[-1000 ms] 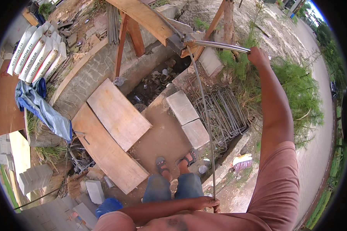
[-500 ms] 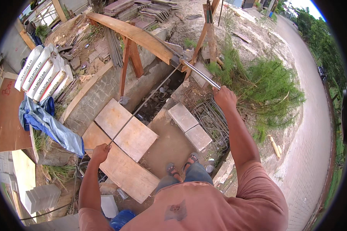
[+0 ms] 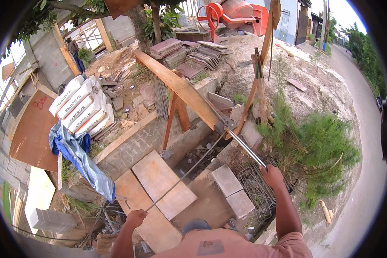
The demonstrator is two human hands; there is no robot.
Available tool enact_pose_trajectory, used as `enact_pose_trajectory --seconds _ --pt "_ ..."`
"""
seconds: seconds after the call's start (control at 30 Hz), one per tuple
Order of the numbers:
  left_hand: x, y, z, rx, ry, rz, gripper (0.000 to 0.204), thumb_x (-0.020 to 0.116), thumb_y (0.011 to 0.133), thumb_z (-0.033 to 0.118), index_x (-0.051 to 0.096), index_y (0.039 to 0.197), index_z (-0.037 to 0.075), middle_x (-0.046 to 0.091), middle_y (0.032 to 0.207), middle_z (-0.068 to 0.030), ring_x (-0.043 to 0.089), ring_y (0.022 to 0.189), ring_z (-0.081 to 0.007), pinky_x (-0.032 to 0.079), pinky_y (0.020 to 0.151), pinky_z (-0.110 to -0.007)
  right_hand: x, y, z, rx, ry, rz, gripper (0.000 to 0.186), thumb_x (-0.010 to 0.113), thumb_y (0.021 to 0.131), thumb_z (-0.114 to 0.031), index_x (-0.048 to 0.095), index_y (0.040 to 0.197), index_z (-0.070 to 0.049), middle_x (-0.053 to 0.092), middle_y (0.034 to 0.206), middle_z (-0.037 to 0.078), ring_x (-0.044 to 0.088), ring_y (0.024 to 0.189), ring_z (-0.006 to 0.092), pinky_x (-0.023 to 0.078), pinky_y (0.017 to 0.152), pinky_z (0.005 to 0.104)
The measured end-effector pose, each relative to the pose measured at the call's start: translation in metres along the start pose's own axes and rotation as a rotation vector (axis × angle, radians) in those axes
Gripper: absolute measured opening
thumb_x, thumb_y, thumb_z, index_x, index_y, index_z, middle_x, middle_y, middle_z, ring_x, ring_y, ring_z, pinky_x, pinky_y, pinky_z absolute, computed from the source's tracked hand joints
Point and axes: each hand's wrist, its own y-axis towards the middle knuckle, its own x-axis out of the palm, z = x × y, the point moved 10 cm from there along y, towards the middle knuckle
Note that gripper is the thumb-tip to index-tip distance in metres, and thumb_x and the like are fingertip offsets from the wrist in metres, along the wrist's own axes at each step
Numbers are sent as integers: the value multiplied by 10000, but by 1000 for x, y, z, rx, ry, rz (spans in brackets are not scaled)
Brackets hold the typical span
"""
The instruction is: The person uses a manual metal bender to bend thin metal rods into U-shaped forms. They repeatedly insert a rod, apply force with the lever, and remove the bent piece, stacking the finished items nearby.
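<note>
My left hand [image 3: 136, 218] is closed around a long thin steel rod [image 3: 182, 176]. The rod runs up to the right, to the near end of a wooden beam [image 3: 176, 86] raised on wooden legs. A metal fitting [image 3: 223, 127] sits on that end, where the rod meets it. My right hand [image 3: 271, 175] grips the lower end of a shiny metal pipe handle [image 3: 248, 149], whose upper end reaches the fitting. How rod, pipe and fitting join is too small to tell.
Below the rod lie plywood boards [image 3: 163, 185], with pale blocks [image 3: 233, 191] and a heap of bent steel bars [image 3: 260, 185] to the right. White sacks [image 3: 81, 105] and a blue tarp [image 3: 84, 165] stand left. Beyond are an orange mixer [image 3: 241, 17] and a distant person [image 3: 75, 53].
The view has tilted up and shifted, bringing the orange mixer into sight. Both hands keep their holds on the rod and the pipe handle.
</note>
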Motion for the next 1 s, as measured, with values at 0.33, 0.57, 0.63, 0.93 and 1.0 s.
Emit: enact_pose_trajectory --seconds 0.33,0.57,0.63,0.93,1.0 --pt "20 19 -12 99 -120 -219 376 570 922 401 654 840 44 621 689 -193 637 708 -361 491 657 -415 -14 -22 -9 212 -88 99 545 567 874 -538 649 824 -2 661 769 229 650 781 413 504 713 497" --pt "-5 93 -35 269 35 -309 389 558 919 405 652 816 42 615 668 -191 635 684 -361 485 637 -434 -20 -51 -25 368 -157 261 556 600 836 -556 655 778 -6 667 781 216 642 803 406 497 730 480" --pt "-36 112 -24 273 41 -301 386 558 918 405 654 807 48 609 654 -189 627 655 -362 479 620 -446 -10 -63 -34 420 -137 269 551 602 837 -551 650 767 -7 664 782 223 641 803 409 495 727 482" --pt "-149 281 -14 489 292 -1 314 572 923 370 633 841 73 605 662 -202 611 672 -407 468 597 -486 36 -104 -119 593 23 262 494 553 910 -459 615 838 26 654 805 254 640 816 434 487 750 515" --pt "-134 271 -26 481 336 -70 328 561 918 402 631 851 88 636 721 -195 630 737 -415 480 648 -515 31 -101 -122 587 6 206 493 546 916 -455 612 845 28 656 807 255 640 812 437 487 750 517"
